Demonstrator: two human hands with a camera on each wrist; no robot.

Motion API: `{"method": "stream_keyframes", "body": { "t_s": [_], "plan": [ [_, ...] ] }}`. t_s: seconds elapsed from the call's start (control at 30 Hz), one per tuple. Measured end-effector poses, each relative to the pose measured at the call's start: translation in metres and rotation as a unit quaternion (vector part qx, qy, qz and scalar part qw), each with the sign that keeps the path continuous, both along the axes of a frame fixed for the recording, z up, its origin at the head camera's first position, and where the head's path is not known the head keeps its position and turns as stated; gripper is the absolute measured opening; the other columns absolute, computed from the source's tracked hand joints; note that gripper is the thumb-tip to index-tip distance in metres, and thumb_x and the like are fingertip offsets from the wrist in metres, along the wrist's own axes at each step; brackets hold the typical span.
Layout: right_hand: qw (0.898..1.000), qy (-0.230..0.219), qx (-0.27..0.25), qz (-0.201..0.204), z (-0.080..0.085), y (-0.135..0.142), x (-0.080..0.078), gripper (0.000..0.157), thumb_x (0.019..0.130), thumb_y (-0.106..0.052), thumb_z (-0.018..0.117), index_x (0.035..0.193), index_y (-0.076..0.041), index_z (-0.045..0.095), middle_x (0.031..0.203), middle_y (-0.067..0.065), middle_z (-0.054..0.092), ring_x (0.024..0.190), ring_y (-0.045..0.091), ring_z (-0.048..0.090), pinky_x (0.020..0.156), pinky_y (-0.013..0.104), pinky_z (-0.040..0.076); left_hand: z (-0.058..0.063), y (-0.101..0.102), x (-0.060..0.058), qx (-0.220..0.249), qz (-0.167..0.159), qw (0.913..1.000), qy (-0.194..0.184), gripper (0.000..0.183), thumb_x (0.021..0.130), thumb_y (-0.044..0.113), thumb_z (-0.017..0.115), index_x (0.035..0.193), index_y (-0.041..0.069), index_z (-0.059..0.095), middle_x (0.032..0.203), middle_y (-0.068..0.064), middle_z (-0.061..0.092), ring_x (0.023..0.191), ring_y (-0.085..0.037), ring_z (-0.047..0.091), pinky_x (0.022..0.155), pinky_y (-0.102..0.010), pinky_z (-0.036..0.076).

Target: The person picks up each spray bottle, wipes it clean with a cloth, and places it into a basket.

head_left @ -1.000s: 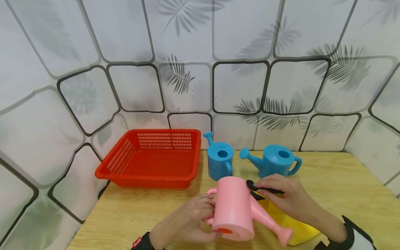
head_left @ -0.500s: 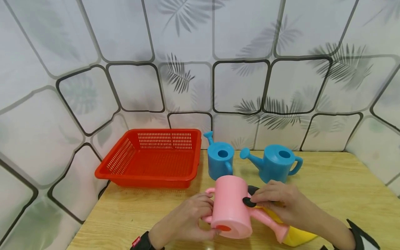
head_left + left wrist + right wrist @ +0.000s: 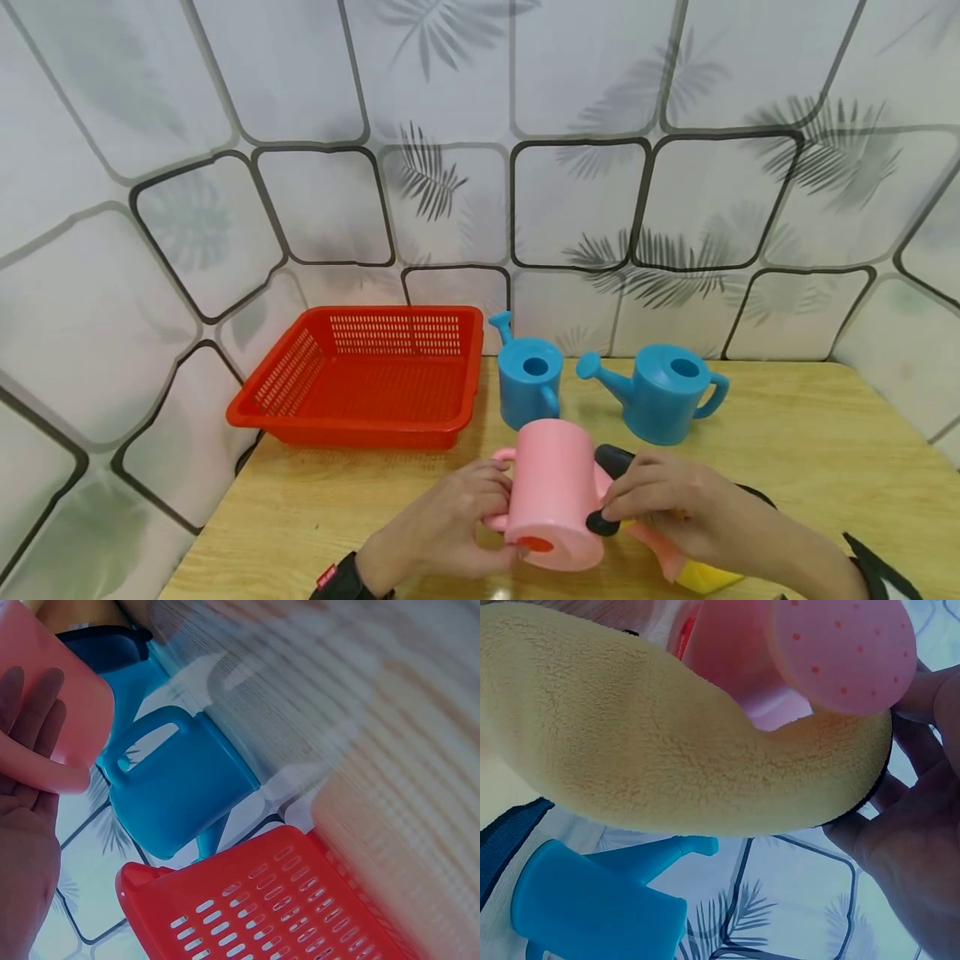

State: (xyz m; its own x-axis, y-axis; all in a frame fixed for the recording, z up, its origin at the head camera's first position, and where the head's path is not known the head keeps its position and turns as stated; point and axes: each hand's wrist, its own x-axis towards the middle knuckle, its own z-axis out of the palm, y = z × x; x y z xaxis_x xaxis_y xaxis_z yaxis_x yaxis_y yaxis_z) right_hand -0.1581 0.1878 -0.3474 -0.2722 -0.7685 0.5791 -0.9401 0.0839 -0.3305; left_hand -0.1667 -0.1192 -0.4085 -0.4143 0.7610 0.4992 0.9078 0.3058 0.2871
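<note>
My left hand (image 3: 450, 521) grips the handle of a pink watering can (image 3: 551, 483), which is tipped so its base with a red-orange spot faces toward me. In the left wrist view the fingers pass through the handle. My right hand (image 3: 675, 500) pinches a yellow and black fleecy cloth (image 3: 667, 750), its black side against the can's right wall, low near the base. The cloth's yellow side hangs beneath the hand. The can's spout is partly hidden behind my right hand in the head view; its dotted sprinkler head (image 3: 847, 652) shows in the right wrist view.
A red plastic basket (image 3: 360, 437) with slotted walls stands at the back left of the wooden table (image 3: 825, 450). Beside it is one blue watering can (image 3: 528, 400), and further right another blue watering can (image 3: 663, 400). A patterned wall covering (image 3: 577, 208) rises behind.
My right hand has slid the cloth down the can's right side, from near its upper end toward the base. My left hand keeps its grip, and the can has shifted very slightly left.
</note>
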Motion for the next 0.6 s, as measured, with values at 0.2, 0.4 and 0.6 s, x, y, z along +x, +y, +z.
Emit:
{"method": "stream_keyframes", "body": {
  "t_s": [0.2,0.4,0.6],
  "plan": [
    [0.997,0.067,-0.035,-0.029,-0.005,0.004,-0.015,0.029,0.102,-0.022,0.047,0.104,-0.01,0.074,0.097,0.003,0.074,0.086,0.012,0.058,0.071,0.021,0.046,0.002,-0.001,0.0,0.002,-0.007,0.9999,0.013,0.018,0.081,0.033,0.071,0.086,0.016,0.066,0.081,0.007,0.07,0.094,-0.002,0.056,0.098,-0.029,0.048],
    [0.996,0.072,-0.028,-0.052,-0.009,0.01,-0.02,0.035,0.104,-0.022,0.042,0.102,-0.01,0.074,0.096,0.002,0.074,0.085,0.011,0.059,0.07,0.02,0.047,0.004,-0.003,-0.001,0.007,0.007,0.9992,0.038,0.018,0.08,0.032,0.072,0.083,0.016,0.066,0.079,0.008,0.07,0.091,-0.002,0.058,0.106,-0.038,0.044],
    [0.997,0.052,-0.013,-0.056,-0.011,0.018,-0.015,0.035,0.104,-0.023,0.041,0.099,-0.013,0.075,0.093,0.0,0.075,0.081,0.009,0.059,0.067,0.018,0.048,0.003,-0.005,-0.005,-0.001,0.01,0.9988,0.047,0.019,0.08,0.031,0.072,0.086,0.015,0.067,0.082,0.007,0.071,0.094,-0.004,0.058,0.104,-0.037,0.045]
  ]
}}
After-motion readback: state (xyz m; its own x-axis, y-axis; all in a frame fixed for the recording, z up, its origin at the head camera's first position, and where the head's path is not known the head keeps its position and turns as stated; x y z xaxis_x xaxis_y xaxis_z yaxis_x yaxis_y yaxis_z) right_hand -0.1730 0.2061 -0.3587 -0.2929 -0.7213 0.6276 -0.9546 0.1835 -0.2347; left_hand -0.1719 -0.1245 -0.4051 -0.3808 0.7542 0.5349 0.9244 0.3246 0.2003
